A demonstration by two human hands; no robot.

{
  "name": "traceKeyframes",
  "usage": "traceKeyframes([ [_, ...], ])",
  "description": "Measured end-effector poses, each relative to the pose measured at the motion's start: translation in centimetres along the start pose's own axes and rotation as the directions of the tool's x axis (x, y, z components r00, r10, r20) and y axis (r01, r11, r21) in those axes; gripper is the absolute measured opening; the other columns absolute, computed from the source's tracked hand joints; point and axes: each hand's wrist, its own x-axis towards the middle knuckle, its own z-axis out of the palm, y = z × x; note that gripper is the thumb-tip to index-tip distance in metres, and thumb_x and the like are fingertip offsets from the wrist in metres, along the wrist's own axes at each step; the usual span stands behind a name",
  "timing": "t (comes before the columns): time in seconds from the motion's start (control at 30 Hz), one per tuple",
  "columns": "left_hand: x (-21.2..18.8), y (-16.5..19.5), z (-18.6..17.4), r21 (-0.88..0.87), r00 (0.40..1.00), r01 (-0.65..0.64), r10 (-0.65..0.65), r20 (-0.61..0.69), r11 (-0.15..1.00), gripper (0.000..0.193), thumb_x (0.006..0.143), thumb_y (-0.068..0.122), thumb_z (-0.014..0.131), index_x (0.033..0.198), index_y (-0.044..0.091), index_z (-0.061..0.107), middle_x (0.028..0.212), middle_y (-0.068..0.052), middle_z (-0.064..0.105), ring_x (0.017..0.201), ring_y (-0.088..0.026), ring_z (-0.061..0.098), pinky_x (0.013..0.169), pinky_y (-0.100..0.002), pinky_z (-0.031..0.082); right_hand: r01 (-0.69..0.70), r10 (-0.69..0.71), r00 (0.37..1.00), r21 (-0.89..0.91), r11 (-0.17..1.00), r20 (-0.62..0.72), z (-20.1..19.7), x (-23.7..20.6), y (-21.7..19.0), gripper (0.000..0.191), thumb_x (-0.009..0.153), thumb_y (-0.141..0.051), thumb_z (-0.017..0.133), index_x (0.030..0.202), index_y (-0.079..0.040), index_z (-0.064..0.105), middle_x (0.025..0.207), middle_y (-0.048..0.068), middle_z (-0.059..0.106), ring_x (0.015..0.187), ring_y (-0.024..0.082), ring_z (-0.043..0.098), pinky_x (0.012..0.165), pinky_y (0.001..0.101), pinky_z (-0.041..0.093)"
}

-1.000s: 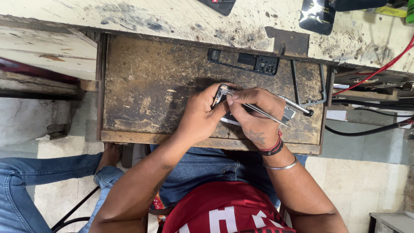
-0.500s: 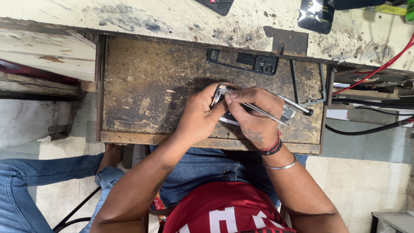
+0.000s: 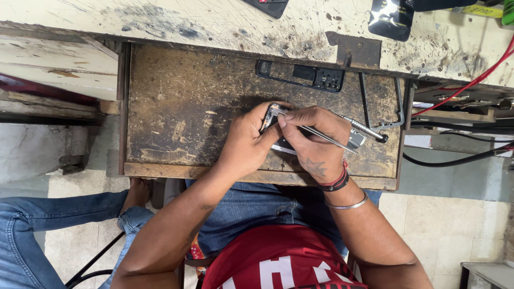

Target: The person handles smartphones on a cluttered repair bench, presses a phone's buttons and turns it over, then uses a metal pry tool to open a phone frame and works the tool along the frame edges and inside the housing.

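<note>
Over the worn wooden tabletop (image 3: pixel 176 123), the left hand (image 3: pixel 247 142) has its fingers wrapped around an opened phone (image 3: pixel 273 115), steadying it near the middle of the board. The right hand (image 3: pixel 316 142) pinches a slim metal screwdriver (image 3: pixel 342 128), tip on the phone, handle pointing toward three o'clock. A black phone frame (image 3: pixel 300 76) lies at twelve o'clock

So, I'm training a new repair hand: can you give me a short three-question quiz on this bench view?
1. True or false: the right hand holds a thin metal screwdriver.
2. What steadies the small opened device? A) left hand B) a clamp C) nothing
3. What lies on the wooden tray above the hands?

Key:
1. True
2. A
3. A black phone frame
</note>
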Motion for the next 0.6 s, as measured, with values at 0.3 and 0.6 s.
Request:
traceKeyframes([
  [0.3,-0.06,0.36,0.15,-0.018,1.0,-0.006,0.006,-0.003,1.0,0.025,0.102,0.017,0.067,0.123,0.004,0.066,0.103,-0.007,0.079,0.097,-0.01,0.073,0.084,-0.029,0.058,-0.022,0.022,1.0,0.02,1.0,0.002,-0.23,-0.07,0.12,0.012,0.09,0.007,0.081,0.092,0.001,0.07,0.095,0.012,0.076,0.089,0.019,0.076,0.083,0.0277,0.06],
  [0.6,-0.07,0.25,0.09,-0.031,1.0,0.025,-0.025,-0.003,0.999,0.025,0.102,0.017,0.067,0.123,0.004,0.066,0.102,-0.007,0.079,0.096,-0.009,0.073,0.083,-0.028,0.058,-0.028,0.028,0.999,0.021,0.999,-0.019,0.04,-0.11,0.21,0.011,0.09,0.007,0.081,0.092,0.002,0.071,0.095,0.013,0.076,0.09,0.018,0.075,0.084,0.0274,0.059],
])
